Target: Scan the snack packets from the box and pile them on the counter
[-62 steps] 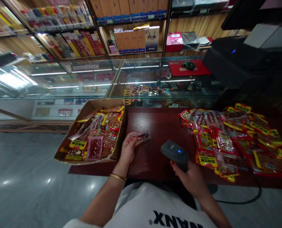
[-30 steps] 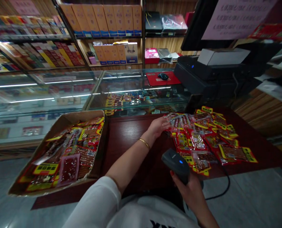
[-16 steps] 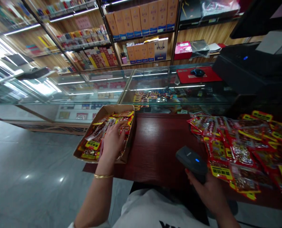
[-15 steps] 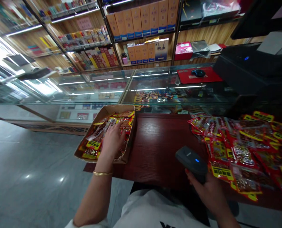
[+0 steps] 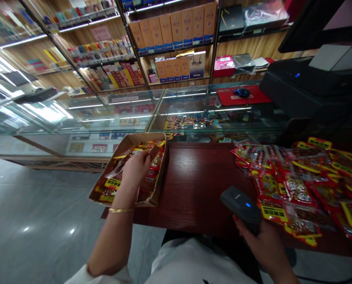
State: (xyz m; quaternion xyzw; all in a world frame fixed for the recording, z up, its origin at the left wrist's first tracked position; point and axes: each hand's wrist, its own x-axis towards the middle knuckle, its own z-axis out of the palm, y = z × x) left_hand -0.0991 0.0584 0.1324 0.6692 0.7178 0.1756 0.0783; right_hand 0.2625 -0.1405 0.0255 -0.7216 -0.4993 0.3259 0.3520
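My left hand (image 5: 136,167) is inside a cardboard box (image 5: 161,185) full of red and yellow snack packets (image 5: 112,183). Its fingers are closed on the edge of one snack packet (image 5: 152,153), which lifts a little from the others. A gold bangle circles that wrist. My right hand (image 5: 263,238) grips a dark barcode scanner (image 5: 241,207) by its handle, its blue light lit, above the brown tabletop. To the right of the scanner lies a loose heap of similar snack packets (image 5: 300,189).
The brown table (image 5: 188,185) meets a glass display counter (image 5: 190,128). A computer mouse (image 5: 241,92) rests on a red mat (image 5: 223,96). Dark checkout equipment (image 5: 309,86) stands at the right back. Shelves with orange boxes (image 5: 176,27) line the wall.
My left hand's fingers have gone from spread over the packets to closed on one, tilting it up. The scanner stays in my right hand. The whole view has shifted slightly.
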